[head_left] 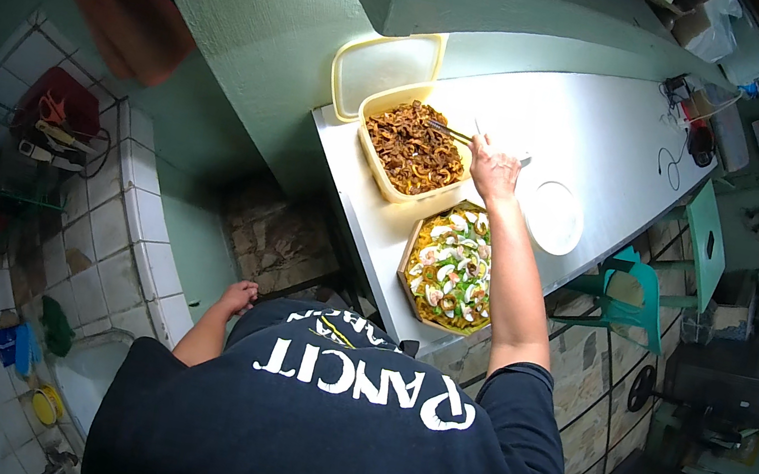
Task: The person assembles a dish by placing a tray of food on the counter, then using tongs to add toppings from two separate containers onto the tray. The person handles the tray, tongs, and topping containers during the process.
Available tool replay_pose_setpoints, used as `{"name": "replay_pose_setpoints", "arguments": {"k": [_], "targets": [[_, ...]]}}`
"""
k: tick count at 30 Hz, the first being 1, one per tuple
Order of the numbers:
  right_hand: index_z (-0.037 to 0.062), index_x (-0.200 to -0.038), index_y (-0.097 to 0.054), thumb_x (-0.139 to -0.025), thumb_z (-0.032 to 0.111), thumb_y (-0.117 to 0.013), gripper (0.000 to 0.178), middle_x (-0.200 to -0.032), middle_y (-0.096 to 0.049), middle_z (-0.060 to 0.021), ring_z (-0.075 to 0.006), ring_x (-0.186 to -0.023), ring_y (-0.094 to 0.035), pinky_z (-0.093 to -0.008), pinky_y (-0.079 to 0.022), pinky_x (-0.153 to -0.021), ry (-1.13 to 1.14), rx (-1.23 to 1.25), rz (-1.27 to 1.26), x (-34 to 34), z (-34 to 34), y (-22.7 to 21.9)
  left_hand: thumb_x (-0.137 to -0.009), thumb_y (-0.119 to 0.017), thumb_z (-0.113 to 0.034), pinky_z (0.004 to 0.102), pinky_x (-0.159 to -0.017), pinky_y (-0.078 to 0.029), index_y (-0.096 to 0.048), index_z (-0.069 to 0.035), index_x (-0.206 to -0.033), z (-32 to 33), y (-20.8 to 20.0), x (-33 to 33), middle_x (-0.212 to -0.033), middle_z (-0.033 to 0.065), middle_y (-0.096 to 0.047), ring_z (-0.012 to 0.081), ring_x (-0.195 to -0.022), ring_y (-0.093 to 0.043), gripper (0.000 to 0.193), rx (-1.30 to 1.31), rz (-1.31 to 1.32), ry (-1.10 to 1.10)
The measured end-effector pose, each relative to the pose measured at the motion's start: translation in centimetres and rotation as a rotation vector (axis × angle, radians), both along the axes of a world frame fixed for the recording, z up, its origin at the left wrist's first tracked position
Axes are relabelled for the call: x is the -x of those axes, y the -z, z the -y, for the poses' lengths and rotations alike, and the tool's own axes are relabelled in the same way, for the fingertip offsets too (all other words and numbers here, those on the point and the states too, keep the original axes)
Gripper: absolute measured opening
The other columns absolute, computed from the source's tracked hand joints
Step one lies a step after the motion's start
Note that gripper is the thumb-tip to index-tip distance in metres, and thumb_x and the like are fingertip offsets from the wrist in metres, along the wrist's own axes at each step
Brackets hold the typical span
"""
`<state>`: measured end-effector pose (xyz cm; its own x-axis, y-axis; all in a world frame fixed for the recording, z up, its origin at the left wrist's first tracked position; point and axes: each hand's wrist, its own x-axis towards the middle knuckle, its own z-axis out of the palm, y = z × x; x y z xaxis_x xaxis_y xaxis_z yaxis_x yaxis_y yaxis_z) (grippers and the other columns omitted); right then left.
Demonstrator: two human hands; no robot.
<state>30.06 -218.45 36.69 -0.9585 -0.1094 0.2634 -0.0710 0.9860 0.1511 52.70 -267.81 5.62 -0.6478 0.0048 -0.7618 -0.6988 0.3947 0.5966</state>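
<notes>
Nearest the camera, a dark shirt [337, 422] is filling the low middle of the view, and the left hand [237, 295] is hanging just beside it, well short of the worktop [612, 126]; its fingers are looking loosely curled with nothing in them, though they are too small to be sure. Farther off, the right hand [495, 171] is reaching out over the worktop, fingers closed around tongs [452, 132] whose long axis is running leftward from the hand, the tips lying in the brown strips inside the tub [414, 154]. That tub is sitting at the far left end of the worktop, just left of the hand, with its lid [384, 65] standing open against the green wall [268, 4] behind. Directly under the forearm, nearer than the tub and touching or almost touching it, a noodle tray [451, 268] topped with egg slices and green pieces is lying at the near edge. The right hand is by far the closer to both. A white plate [554, 217] is resting just right of the wrist, and a tangle of cables [686, 139] is lying well apart at the far right end. Nothing is standing between the tongs and the tray. A green stool [639, 293] is standing below on the right.
</notes>
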Motion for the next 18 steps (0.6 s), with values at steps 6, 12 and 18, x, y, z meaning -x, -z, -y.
{"name": "replay_pose_setpoints", "arguments": {"k": [6, 12, 18], "targets": [[0.0131, -0.101, -0.064, -0.094, 0.032, -0.048, 0.026, -0.111, -0.065, -0.0123, -0.0342, -0.090, -0.065, -0.0464, -0.052, -0.076, 0.096, 0.183, -0.009, -0.7, 0.5, -1.1, -0.091, -0.053, -0.026, 0.0336, -0.055, -0.045, -0.056, -0.018, -0.122, -0.2, 0.1, 0.7, -0.092, -0.0020, -0.063, 0.0125, -0.069, -0.057, 0.033, 0.003, 0.006, 0.018], [0.0134, -0.103, -0.065, -0.093, 0.035, -0.047, 0.029, -0.094, -0.067, -0.0143, -0.0361, -0.087, -0.065, -0.0473, -0.050, -0.078, 0.146, 0.242, 0.085, 0.9, 2.5, -1.0, -0.090, -0.053, -0.027, 0.0331, -0.056, -0.044, -0.056, -0.018, -0.122, 0.0, -0.4, 0.6, -0.092, -0.0028, -0.063, 0.0127, -0.069, -0.057, 0.033, -0.001, 0.012, -0.001], [0.0176, -0.104, -0.066, -0.093, 0.038, -0.046, 0.031, -0.087, -0.068, -0.0139, -0.0340, -0.085, -0.065, -0.0447, -0.049, -0.078, 0.189, 0.480, 0.016, -2.1, 1.3, -3.2, -0.091, -0.053, -0.027, 0.0318, -0.055, -0.043, -0.056, -0.019, -0.122, 0.7, -0.7, -0.5, -0.090, -0.0036, -0.062, 0.0119, -0.068, -0.055, 0.032, 0.033, 0.048, -0.014]]}}
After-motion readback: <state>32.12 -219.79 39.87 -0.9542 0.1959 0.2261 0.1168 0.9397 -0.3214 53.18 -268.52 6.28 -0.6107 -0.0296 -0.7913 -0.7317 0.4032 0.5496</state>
